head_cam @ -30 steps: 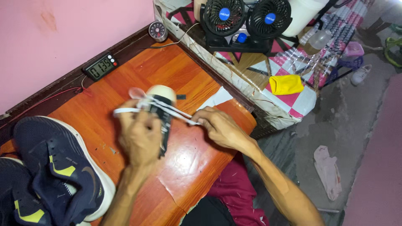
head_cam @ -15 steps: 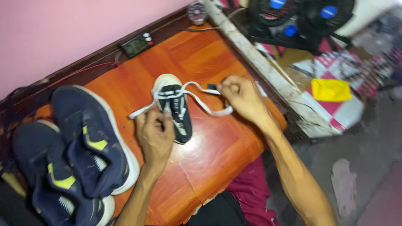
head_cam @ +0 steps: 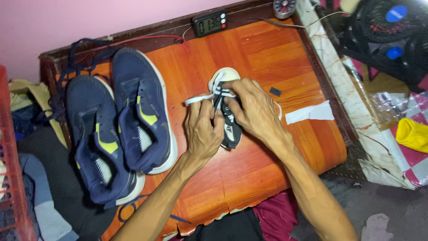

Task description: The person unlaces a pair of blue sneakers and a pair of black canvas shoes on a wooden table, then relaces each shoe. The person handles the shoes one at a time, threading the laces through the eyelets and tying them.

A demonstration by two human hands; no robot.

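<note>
Pink wall (head_cam: 89,18) backed an orange wooden tabletop (head_cam: 249,174) with a dark raised rim along its far edge. Largest items on it: two navy running shoes (head_cam: 133,111) with yellow-green accents and white soles, lying side by side at the left, well apart from the hands, dark laces trailing toward the back corner. At the right of the table stood a black double fan (head_cam: 392,35) with blue hubs, beside a patterned cloth and a yellow folded item (head_cam: 412,134). A red crate edge (head_cam: 13,169) showed at the far left. Near the table's middle lay a small black shoe (head_cam: 227,120) with a white toe cap and white lace (head_cam: 200,98), toe pointing toward the wall. The left hand (head_cam: 203,129) was closed on the shoe's left side, thumb and fingers pinching at the lacing. The right hand (head_cam: 252,109) lay over the shoe's top, fingertips clenched on the lace near the eyelets; one lace end stuck out to the left. A white paper strip (head_cam: 310,113) lay just right of the hands. A small digital clock (head_cam: 209,23) and a round dial (head_cam: 284,5) sat on the far rim. A tiny black scrap (head_cam: 275,91) lay near the right hand.
</note>
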